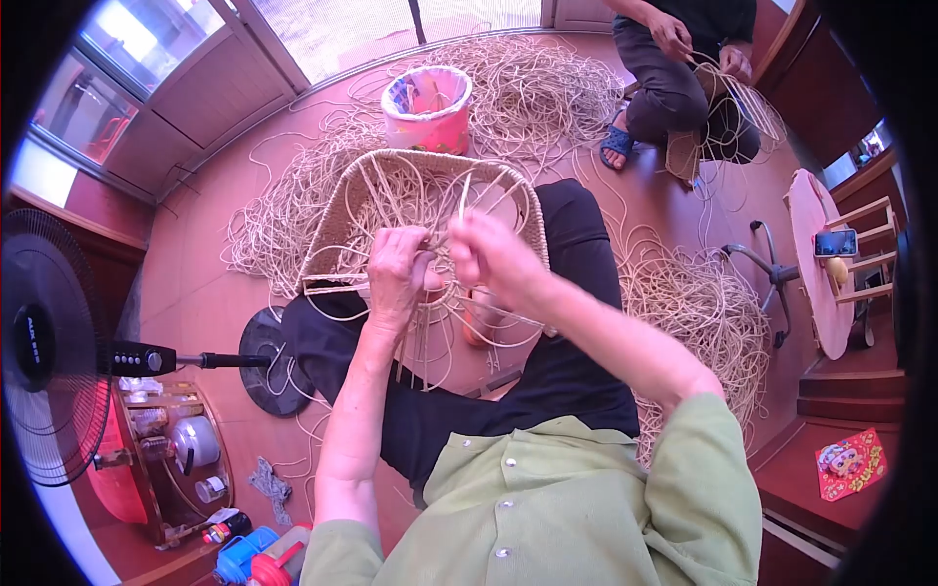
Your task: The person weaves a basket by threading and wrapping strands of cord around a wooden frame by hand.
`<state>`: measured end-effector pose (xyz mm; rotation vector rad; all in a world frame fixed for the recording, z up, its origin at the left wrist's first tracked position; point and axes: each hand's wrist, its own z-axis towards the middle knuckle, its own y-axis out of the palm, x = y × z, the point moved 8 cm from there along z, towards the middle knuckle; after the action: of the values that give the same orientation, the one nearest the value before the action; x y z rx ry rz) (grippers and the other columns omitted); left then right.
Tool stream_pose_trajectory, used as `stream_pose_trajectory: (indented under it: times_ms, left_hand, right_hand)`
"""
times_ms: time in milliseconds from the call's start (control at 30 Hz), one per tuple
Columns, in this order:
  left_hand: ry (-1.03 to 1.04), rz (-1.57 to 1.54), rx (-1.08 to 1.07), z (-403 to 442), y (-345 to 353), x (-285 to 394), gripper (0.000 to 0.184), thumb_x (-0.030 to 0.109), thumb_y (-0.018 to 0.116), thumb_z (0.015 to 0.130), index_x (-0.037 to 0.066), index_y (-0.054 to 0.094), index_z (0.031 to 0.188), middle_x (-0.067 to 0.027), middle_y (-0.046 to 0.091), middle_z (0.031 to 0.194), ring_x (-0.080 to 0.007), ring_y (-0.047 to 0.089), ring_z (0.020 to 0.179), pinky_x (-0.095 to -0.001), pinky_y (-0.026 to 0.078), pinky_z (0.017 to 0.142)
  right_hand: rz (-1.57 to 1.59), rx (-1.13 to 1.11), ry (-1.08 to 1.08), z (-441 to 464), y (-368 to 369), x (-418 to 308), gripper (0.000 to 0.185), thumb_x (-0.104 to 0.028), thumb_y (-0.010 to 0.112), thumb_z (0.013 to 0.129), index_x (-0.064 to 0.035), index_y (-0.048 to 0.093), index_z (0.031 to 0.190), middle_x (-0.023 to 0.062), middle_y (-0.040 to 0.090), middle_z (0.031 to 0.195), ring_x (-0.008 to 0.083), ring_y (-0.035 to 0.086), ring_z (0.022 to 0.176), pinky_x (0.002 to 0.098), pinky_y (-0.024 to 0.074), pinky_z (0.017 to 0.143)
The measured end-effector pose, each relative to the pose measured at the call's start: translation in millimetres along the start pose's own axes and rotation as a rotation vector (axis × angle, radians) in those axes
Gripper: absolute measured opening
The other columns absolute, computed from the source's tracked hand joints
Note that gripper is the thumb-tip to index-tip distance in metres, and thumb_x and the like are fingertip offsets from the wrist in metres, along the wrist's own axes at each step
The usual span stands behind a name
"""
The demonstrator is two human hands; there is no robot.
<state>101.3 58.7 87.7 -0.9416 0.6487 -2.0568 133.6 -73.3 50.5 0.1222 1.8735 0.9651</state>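
Note:
A partly woven basket point(344, 200) of pale cord rests between my knees, with a thick wrapped rim and many loose strands across its middle. My left hand point(399, 269) is over the near side of the basket, its fingers curled and pinching the strands. Close to its right, my right hand point(491, 252) is closed in a fist, slightly blurred. A length of pale cord point(463, 195) sticks up from that fist. Loose cord ends point(430, 337) hang below both hands toward my lap. The exact grip of my fingertips is hidden.
Heaps of loose cord point(532, 93) cover the floor ahead, with another pile point(699, 332) at right. A lined pink bucket point(427, 117) stands beyond the basket. A fan point(49, 342) is at left. Another person's hands point(689, 44) hold cord work at upper right.

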Motion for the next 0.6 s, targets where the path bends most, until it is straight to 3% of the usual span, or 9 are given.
stream_pose_trajectory:
  times_ms: [33,67,233,333,433,500,600]
  left_hand:
    - [-0.018,-0.018,0.013,2,-3,2,0.026,0.000,0.073,0.074,0.005,0.066,0.098,-0.0089,0.067,0.093,-0.0303,0.062,0.092,-0.0424,0.051,0.084]
    - [0.000,-0.010,-0.010,3,-4,5,0.026,0.000,0.073,0.074,0.005,0.066,0.098,-0.0087,0.067,0.094,-0.0301,0.062,0.092,-0.0421,0.051,0.084]
    - [0.019,0.013,-0.037,-8,-7,14,0.027,0.000,0.072,0.075,0.006,0.066,0.101,-0.0117,0.067,0.106,-0.0322,0.061,0.102,-0.0432,0.049,0.091]
    - [0.103,0.175,0.115,-2,-23,54,0.026,0.008,0.076,0.078,0.007,0.068,0.102,-0.0147,0.063,0.118,-0.0317,0.059,0.111,-0.0480,0.043,0.097]
    - [0.183,0.205,0.148,12,-18,65,0.020,0.009,0.075,0.079,0.012,0.071,0.098,-0.0084,0.066,0.107,-0.0265,0.062,0.104,-0.0448,0.043,0.092]
    - [0.242,0.152,0.060,21,8,53,0.017,0.008,0.074,0.080,0.013,0.071,0.095,-0.0048,0.066,0.098,-0.0242,0.062,0.097,-0.0417,0.043,0.086]
    - [0.149,0.223,0.036,30,23,50,0.014,0.007,0.073,0.080,0.013,0.069,0.092,-0.0019,0.060,0.082,-0.0236,0.060,0.085,-0.0406,0.043,0.079]
  right_hand:
    - [-0.079,-0.009,0.069,-26,-2,20,0.018,-0.024,0.059,0.104,-0.0069,0.057,0.110,-0.0007,0.057,0.069,0.0072,0.054,0.053,0.0231,0.0398,0.047]
    - [-0.161,-0.018,0.136,-56,-7,40,0.019,-0.026,0.058,0.105,-0.0092,0.055,0.113,-0.0029,0.054,0.070,0.0057,0.051,0.055,0.0227,0.0377,0.048]
    - [-0.086,-0.038,0.085,-125,-23,22,0.012,-0.022,0.054,0.108,-0.0125,0.053,0.116,-0.0068,0.043,0.073,0.0033,0.045,0.061,0.0202,0.0380,0.054]
    - [-0.302,0.025,-0.013,-107,-31,3,0.013,-0.023,0.055,0.108,-0.0111,0.057,0.112,-0.0062,0.049,0.074,0.0032,0.048,0.061,0.0186,0.0388,0.055]
    - [-0.412,0.223,-0.276,-71,-56,-50,0.017,-0.019,0.059,0.105,-0.0071,0.064,0.095,-0.0040,0.060,0.074,0.0015,0.054,0.056,0.0184,0.0425,0.052]
    - [-0.534,0.247,-0.367,-45,-62,-90,0.016,-0.018,0.062,0.104,-0.0044,0.069,0.101,-0.0034,0.061,0.074,0.0017,0.056,0.056,0.0189,0.0434,0.050]
    - [-0.734,0.281,-0.381,-15,-57,-123,0.019,-0.018,0.064,0.102,-0.0027,0.071,0.108,0.0003,0.067,0.073,0.0046,0.063,0.058,0.0222,0.0485,0.050]
